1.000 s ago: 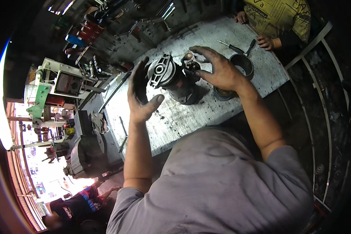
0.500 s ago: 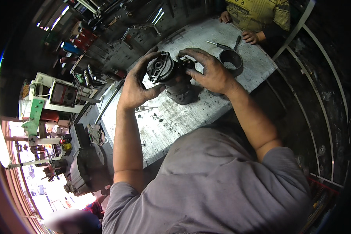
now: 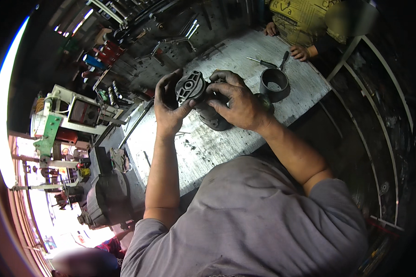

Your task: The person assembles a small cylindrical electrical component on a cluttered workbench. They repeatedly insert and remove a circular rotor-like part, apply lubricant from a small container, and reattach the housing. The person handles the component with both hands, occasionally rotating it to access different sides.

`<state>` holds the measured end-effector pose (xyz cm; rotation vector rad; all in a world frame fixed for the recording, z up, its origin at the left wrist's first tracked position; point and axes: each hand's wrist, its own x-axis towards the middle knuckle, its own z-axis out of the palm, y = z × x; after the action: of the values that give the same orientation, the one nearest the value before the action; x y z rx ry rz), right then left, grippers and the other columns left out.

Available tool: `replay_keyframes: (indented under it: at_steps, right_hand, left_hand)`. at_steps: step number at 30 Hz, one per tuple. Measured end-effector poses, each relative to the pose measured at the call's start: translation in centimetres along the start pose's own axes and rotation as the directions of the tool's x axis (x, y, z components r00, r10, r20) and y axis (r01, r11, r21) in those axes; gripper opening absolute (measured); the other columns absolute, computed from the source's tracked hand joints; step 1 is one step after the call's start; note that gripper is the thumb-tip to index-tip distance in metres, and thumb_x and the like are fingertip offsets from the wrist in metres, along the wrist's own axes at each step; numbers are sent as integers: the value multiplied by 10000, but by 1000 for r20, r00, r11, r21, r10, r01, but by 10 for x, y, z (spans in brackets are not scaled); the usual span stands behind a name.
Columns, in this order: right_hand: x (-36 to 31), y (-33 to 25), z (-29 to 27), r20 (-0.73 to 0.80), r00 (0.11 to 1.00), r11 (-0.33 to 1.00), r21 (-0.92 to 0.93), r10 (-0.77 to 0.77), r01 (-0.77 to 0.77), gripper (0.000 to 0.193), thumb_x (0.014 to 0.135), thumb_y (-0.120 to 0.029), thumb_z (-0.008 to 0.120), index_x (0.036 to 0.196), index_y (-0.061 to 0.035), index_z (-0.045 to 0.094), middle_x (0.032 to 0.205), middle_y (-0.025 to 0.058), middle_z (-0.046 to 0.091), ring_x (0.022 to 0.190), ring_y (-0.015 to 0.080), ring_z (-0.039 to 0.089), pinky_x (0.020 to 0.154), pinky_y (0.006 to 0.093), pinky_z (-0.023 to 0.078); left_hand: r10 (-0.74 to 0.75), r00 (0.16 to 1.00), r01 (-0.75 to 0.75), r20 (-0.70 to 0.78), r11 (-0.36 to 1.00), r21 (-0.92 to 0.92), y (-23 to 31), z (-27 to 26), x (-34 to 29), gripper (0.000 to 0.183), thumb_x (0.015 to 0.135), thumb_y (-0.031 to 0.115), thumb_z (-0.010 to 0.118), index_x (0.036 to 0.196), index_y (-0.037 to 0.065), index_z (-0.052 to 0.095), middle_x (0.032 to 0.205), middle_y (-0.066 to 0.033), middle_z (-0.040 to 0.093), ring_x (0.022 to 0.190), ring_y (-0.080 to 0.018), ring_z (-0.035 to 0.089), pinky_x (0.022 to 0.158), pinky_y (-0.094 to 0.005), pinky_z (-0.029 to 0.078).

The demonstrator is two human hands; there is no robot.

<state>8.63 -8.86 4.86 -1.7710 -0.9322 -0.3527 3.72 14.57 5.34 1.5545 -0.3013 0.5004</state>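
On the bench a dark, cylindrical metal motor body (image 3: 211, 121) stands upright below my hands. At its top, the round motor end cover (image 3: 190, 87), grey with a slotted arm across a central hole, tilts to the left. My left hand (image 3: 170, 110) wraps round the cover's left side, its thumb pressed to the lower edge. My right hand (image 3: 239, 102) curls against the right side with thumb and fingers drawn together. Whatever its fingertips pinch is mostly hidden behind them.
A hollow dark metal cylinder (image 3: 274, 87) stands right of my right hand, with a screwdriver (image 3: 262, 62) behind it. Another person's hand (image 3: 300, 52) rests at the far bench edge. Tools (image 3: 175, 40) lie toward the back. A dark metal housing (image 3: 107, 198) sits left.
My left thumb has moved in onto the cover's lower edge. My right fingers have drawn closer together at its side. The view has shifted slightly.
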Motion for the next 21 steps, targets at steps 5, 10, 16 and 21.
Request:
replay_keyframes:
  at_steps: [5, 10, 16, 21]
  right_hand:
    - [35, 13, -17, 235, 972, 983, 181, -7, -36, 729, 875, -91, 854, 1534, -71, 543, 1544, 188, 579, 1463, 366, 550, 1236, 445, 461]
    - [94, 35, -35, 640, 747, 972, 233, -180, 34, 900, 867, -49, 831, 1666, -151, 429, 1602, 180, 564, 1480, 344, 550, 1268, 449, 442]
    - [150, 50, -31, 781, 531, 924, 382, -329, 10, 887, 865, -52, 817, 1662, -85, 428, 1564, 211, 602, 1440, 312, 593, 1232, 439, 472]
    - [162, 56, -17, 797, 408, 886, 459, -446, 73, 802, 864, -126, 867, 1592, -62, 534, 1531, 199, 632, 1401, 317, 623, 1210, 440, 492]
  left_hand:
    - [101, 857, -20, -506, 986, 163, -11, 33, -54, 488, 910, 176, 885, 1269, 14, 598, 1447, -187, 557, 1393, -293, 542, 1188, -431, 436]
    - [254, 840, 40, -480, 852, 521, -17, 73, -79, 401, 935, 139, 830, 1290, -15, 723, 1563, -237, 518, 1480, -379, 499, 1227, -469, 404]
    - [294, 778, 111, -555, 806, 582, -11, 96, -65, 368, 909, 131, 844, 1244, 0, 766, 1581, -242, 531, 1428, -413, 555, 1192, -494, 444]
    - [253, 744, 29, -618, 912, 409, -16, 99, -56, 353, 944, 154, 849, 1247, -11, 772, 1570, -207, 542, 1409, -337, 571, 1195, -448, 436]
